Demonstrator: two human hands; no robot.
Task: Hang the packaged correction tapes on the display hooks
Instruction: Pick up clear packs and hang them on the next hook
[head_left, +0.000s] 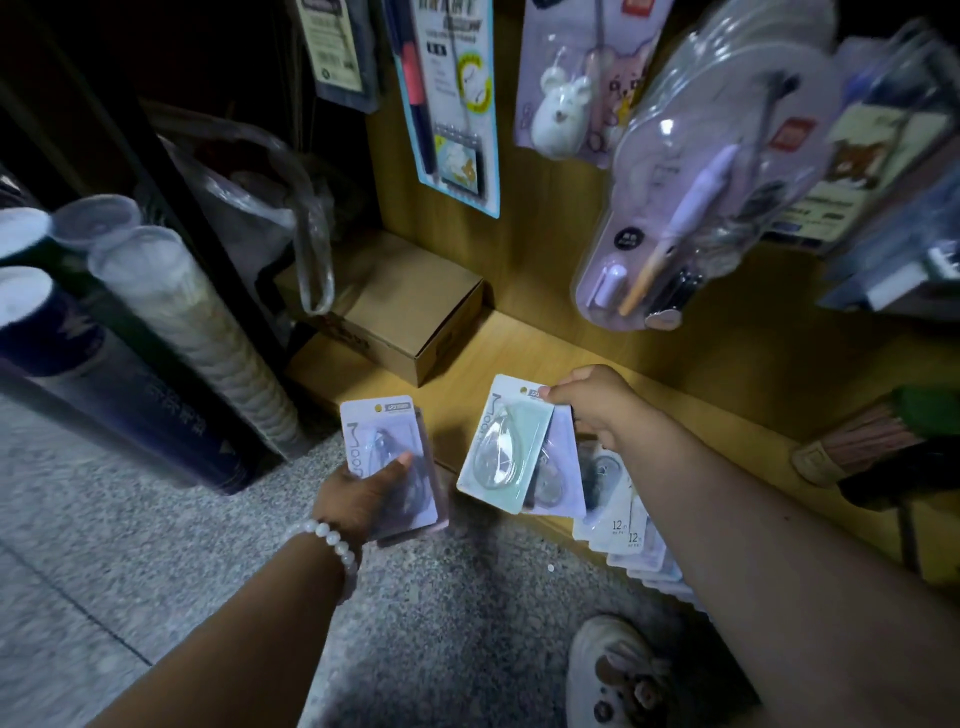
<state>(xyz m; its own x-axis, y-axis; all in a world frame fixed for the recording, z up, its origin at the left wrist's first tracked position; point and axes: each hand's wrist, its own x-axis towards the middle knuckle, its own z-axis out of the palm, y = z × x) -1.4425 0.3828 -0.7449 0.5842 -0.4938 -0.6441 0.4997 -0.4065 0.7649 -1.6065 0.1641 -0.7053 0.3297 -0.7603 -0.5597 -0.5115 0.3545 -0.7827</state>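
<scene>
Speckled grey floor (156, 519) at 8 o'clock; wooden shelf (675, 364) at 3 o'clock, one cardboard box (395, 317) on it. Left hand (358, 499) grips a stack of packaged correction tapes (384, 447), count unclear. Right hand (587, 400) pinches two packs (511, 447) by their top edge. More packs (623, 525) lie below it at 5 o'clock.

The left hand (358, 499) holds a stack of packaged correction tapes (387, 457) left of two packs (511, 447) in the right hand (592, 402); more packs (623, 525) lie on the wooden shelf (675, 374) beneath, cardboard box (400, 317) behind.
</scene>
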